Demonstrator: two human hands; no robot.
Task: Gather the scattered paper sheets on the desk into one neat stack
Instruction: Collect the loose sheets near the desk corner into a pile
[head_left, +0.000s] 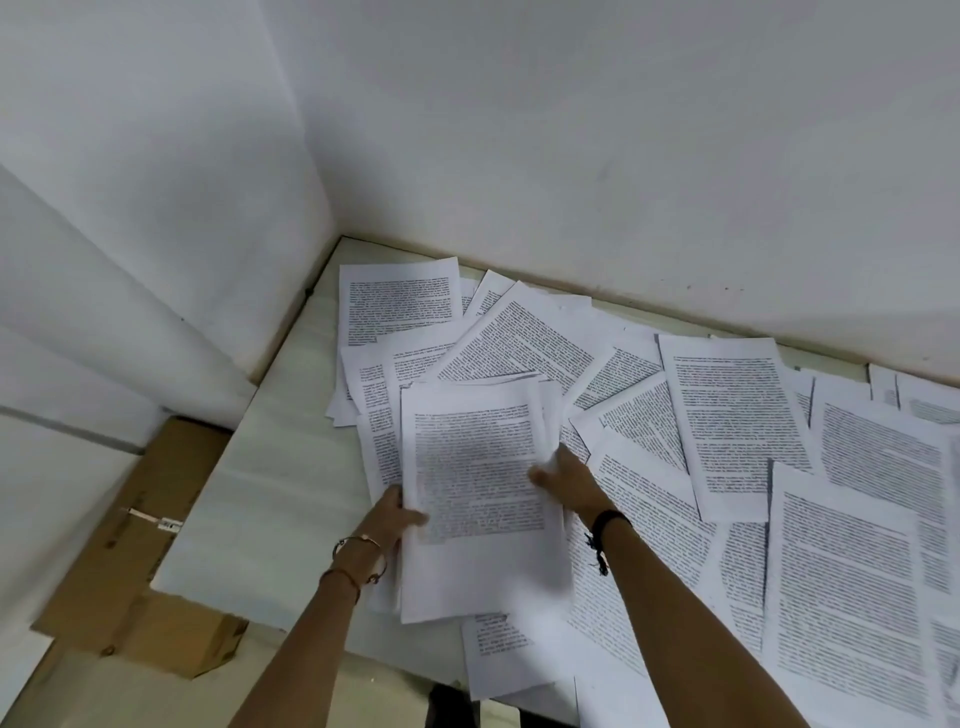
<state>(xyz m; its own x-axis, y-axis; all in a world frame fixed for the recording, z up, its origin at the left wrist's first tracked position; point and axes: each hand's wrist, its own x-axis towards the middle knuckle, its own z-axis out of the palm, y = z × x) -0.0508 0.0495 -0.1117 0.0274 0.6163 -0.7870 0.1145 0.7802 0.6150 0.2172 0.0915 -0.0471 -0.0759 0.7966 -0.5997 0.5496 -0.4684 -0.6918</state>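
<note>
White desk (270, 499): both hands, left (389, 517) and right (569, 480), grasp the stack (478, 467) between them.

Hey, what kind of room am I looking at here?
Probably a plain office or study corner: a pale desk pushed into bare white walls, covered with printed paper sheets, and a cardboard box beside it. Nothing shows more.

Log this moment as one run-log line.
left hand: grips stack edge | right hand: grips white printed paper stack | loose sheets: scattered
</note>
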